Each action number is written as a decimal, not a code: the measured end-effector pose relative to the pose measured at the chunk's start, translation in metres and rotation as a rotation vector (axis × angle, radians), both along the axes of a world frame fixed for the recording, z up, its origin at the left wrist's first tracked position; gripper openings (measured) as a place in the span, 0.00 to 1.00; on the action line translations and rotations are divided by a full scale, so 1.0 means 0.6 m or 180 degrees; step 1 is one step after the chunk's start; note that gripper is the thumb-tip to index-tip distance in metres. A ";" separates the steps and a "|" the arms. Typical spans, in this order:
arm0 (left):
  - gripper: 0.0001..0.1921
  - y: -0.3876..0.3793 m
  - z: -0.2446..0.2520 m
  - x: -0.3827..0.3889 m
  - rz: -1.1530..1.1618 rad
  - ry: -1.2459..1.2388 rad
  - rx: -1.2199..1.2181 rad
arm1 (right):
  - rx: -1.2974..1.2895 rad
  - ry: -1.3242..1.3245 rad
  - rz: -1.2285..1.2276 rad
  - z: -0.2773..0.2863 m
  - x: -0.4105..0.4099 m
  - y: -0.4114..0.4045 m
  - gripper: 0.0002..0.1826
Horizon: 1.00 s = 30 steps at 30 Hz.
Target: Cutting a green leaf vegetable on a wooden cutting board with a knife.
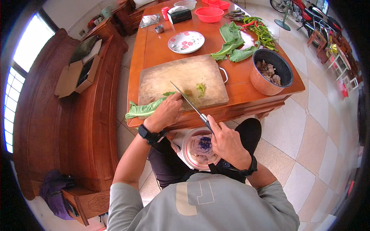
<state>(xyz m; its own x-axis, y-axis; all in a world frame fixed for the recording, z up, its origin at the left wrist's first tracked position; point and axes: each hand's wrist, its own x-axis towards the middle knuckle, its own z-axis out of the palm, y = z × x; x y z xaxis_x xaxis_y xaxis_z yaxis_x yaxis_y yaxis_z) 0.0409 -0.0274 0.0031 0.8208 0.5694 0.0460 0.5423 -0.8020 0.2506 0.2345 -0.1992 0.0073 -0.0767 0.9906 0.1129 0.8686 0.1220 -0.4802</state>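
Observation:
My right hand (228, 141) grips the black handle of a kitchen knife (189, 101), whose blade points up and left over the near part of a wooden chopping board (179, 69). Bent fingers of my left hand (169, 108) press on a rolled green leaf (147, 107) beside the blade; the leaf reaches past the board's left edge onto the table. Some finely cut green pieces (201, 89) lie on the board, right of the blade. Whether the blade touches the leaf is hidden by my left fingers.
Behind the board stands a floral plate (186, 42). Broad green leaves (231, 37) and green and red chillies (261, 31) lie at the right, near a pot (267, 83) holding what looks like garlic bulbs. Farther back are a red basket (209, 14) and a tissue box (179, 16). A bin (186, 144) stands between my legs.

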 end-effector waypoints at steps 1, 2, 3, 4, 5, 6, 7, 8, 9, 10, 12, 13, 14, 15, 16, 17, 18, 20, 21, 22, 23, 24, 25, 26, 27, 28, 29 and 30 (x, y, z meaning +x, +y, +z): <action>0.19 0.000 0.001 0.000 0.0024 0.0075 0.0003 | -0.0004 0.0006 -0.0004 0.001 0.000 0.001 0.33; 0.19 0.001 0.001 0.000 0.0021 0.0079 0.0000 | 0.0007 0.0024 0.0006 0.001 0.000 0.001 0.33; 0.19 0.001 0.000 -0.001 0.0001 0.0056 -0.0006 | 0.0016 0.0043 0.0014 0.002 0.000 0.002 0.33; 0.18 0.001 0.000 -0.001 -0.0019 0.0032 -0.0012 | 0.0012 0.0046 0.0010 0.002 0.000 0.002 0.33; 0.18 0.001 0.000 0.000 -0.0023 0.0033 -0.0015 | 0.0016 0.0041 0.0010 0.002 -0.001 0.003 0.33; 0.18 0.000 0.000 -0.001 -0.0003 0.0052 -0.0002 | 0.0020 0.0039 0.0015 0.002 -0.002 0.004 0.33; 0.17 0.000 0.000 -0.002 0.0016 0.0070 0.0012 | 0.0018 0.0041 0.0016 0.001 -0.004 0.005 0.33; 0.17 -0.001 0.001 -0.002 0.0018 0.0071 0.0011 | 0.0066 0.0044 0.0029 0.000 -0.005 0.007 0.33; 0.16 -0.002 0.003 -0.001 0.0020 0.0052 0.0020 | 0.0113 0.0047 0.0039 -0.001 -0.006 0.009 0.33; 0.16 -0.003 0.005 -0.001 0.0022 0.0033 0.0029 | 0.0111 0.0045 0.0038 -0.002 -0.008 0.011 0.33; 0.16 -0.006 0.008 0.000 0.0012 0.0016 0.0039 | 0.0132 0.0009 0.0039 -0.005 -0.010 0.015 0.33; 0.16 -0.007 0.010 0.000 0.0002 0.0000 0.0050 | 0.0131 0.0008 0.0042 -0.007 -0.010 0.019 0.33; 0.16 -0.007 0.011 0.000 0.0006 -0.0001 0.0050 | 0.0166 -0.0007 0.0065 -0.009 -0.010 0.023 0.34; 0.15 -0.007 0.012 0.001 0.0024 -0.0003 0.0019 | 0.0200 -0.0025 0.0087 -0.012 -0.010 0.027 0.34; 0.15 -0.008 0.013 0.001 0.0043 -0.0006 -0.0010 | 0.0199 -0.0028 0.0091 -0.014 -0.010 0.031 0.34; 0.15 -0.008 0.015 0.002 0.0047 -0.0010 -0.0011 | 0.0226 -0.0035 0.0076 -0.016 -0.011 0.034 0.35; 0.16 -0.009 0.017 0.003 0.0039 -0.0016 -0.0031 | 0.0255 -0.0050 0.0058 -0.018 -0.010 0.038 0.35; 0.17 -0.009 0.016 0.004 0.0033 -0.0037 -0.0046 | 0.0264 0.0036 0.0041 -0.026 -0.002 0.049 0.35; 0.18 -0.005 0.011 0.003 -0.0003 -0.0109 -0.0061 | 0.0278 0.0137 0.0034 -0.028 0.002 0.054 0.34; 0.20 -0.002 0.007 0.001 -0.0039 -0.0182 -0.0075 | 0.0290 0.0124 0.0047 -0.028 0.005 0.055 0.34; 0.20 0.000 0.004 0.000 -0.0028 -0.0196 -0.0062 | 0.0245 0.0235 0.0038 -0.027 0.009 0.054 0.33; 0.21 0.000 0.000 -0.002 -0.0018 -0.0173 -0.0120 | 0.0194 0.0350 0.0034 -0.027 0.011 0.052 0.33; 0.23 0.000 -0.003 -0.003 -0.0008 -0.0150 -0.0179 | 0.0199 0.0341 0.0052 -0.023 0.012 0.049 0.33; 0.23 0.001 -0.006 -0.005 0.0008 -0.0159 -0.0174 | 0.0159 0.0336 0.0083 -0.014 0.013 0.044 0.32; 0.20 0.002 -0.009 -0.004 -0.0096 -0.0271 0.0051 | 0.0112 0.0330 0.0103 -0.004 0.014 0.038 0.31; 0.17 0.002 -0.011 -0.004 -0.0198 -0.0381 0.0275 | 0.0108 0.0321 0.0110 0.005 0.013 0.033 0.31; 0.17 0.001 -0.012 -0.005 -0.0191 -0.0389 0.0271 | -0.0008 0.0238 0.0092 0.015 0.012 0.028 0.30; 0.17 -0.001 -0.009 -0.004 -0.0165 -0.0402 0.0282 | -0.0119 0.0158 0.0066 0.020 0.011 0.024 0.30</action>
